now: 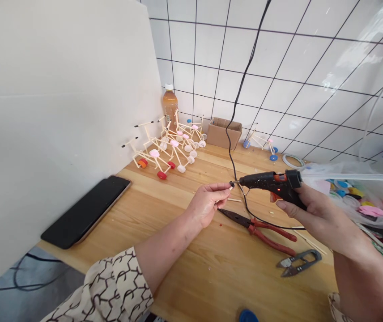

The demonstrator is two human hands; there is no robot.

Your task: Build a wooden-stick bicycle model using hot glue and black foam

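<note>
My right hand (315, 214) is wrapped round the grip of a black hot glue gun (261, 180), with a small red light glowing on its side. A long clear glue stick (352, 177) sticks out of its back end. Between thumb and fingers, my left hand (208, 201) pinches a short pale stick with a black tip (232, 185). The gun's nozzle is at that tip; whether they touch I cannot tell. Below the hands lie needle-nose pliers (255, 226) with red handles. Small thread snips (299, 263) rest nearer the right forearm.
Small stick tricycles (168, 150) with bottle-cap wheels stand at the back left by a bottle (170, 105). Behind are a cardboard box (224, 133), another tricycle (261, 141) and a tape roll (293, 160). A phone (87, 210) lies left, a bag of caps (362, 197) right. A black cable (233, 120) hangs across.
</note>
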